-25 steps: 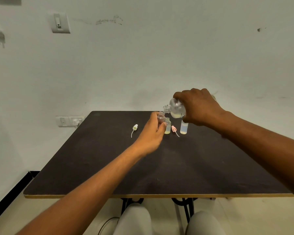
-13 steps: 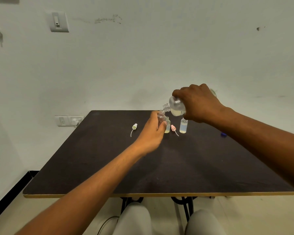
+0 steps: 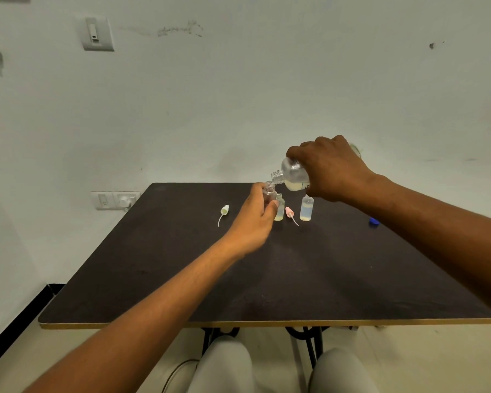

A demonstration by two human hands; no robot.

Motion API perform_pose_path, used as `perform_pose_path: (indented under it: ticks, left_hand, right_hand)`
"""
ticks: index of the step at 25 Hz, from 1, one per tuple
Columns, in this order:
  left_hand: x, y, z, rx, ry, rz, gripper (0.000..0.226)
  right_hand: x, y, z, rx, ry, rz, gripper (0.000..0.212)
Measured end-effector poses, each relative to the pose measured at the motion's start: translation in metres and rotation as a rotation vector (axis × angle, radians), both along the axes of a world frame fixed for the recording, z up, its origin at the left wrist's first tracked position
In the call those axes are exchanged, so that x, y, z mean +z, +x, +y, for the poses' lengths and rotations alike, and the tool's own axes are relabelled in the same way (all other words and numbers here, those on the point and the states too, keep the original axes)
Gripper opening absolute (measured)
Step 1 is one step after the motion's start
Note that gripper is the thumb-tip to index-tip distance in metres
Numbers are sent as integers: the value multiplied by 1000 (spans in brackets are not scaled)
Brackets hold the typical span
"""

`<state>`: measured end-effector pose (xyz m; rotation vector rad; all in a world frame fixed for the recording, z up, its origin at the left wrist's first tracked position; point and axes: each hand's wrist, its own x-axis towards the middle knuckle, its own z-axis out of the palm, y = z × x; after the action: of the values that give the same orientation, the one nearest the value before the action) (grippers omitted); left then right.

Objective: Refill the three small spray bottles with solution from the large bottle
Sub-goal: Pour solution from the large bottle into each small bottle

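Note:
My right hand (image 3: pixel 330 168) grips the large clear bottle (image 3: pixel 291 177), tipped leftward with pale yellowish liquid pooled in its lower side. Its open neck sits just over the mouth of a small pinkish spray bottle (image 3: pixel 269 193), which my left hand (image 3: pixel 253 222) holds upright on the dark table (image 3: pixel 295 273). Right behind it stands a second small bottle (image 3: pixel 279 208) with yellowish liquid. A third small bottle (image 3: pixel 306 207), capped and partly filled, stands further right. A pink sprayer head (image 3: pixel 289 213) with its tube lies between them. A pale green sprayer head (image 3: pixel 224 210) lies to the left.
A blue cap (image 3: pixel 374 221) lies on the table at the right, beside my right forearm. The wall rises just behind the table's far edge, with a socket plate (image 3: pixel 115 199) at the left. My knees show below the near edge.
The large bottle has tipped further and its neck has dropped onto the small bottle's mouth. My left hand has stayed on the small bottle.

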<state>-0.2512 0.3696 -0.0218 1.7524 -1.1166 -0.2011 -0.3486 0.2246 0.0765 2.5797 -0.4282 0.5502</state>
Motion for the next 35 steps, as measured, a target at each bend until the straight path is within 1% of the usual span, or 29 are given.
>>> perform_pose_path:
  ticks: [8, 20, 27, 35]
  left_hand:
    - [0, -1, 0, -5, -16, -12, 24]
    - [0, -1, -2, -15, -5, 10, 33]
    - [-1, -1, -2, -7, -1, 7, 30]
    - [-3, 2, -6, 2, 8, 19, 35]
  right_hand:
    - [1, 0, -2, 2, -10, -8, 54]
    - [1, 0, -4, 7, -21, -5, 55]
    - [0, 3, -5, 11, -48, 4, 53]
    - [-2, 7, -8, 10, -46, 20, 54]
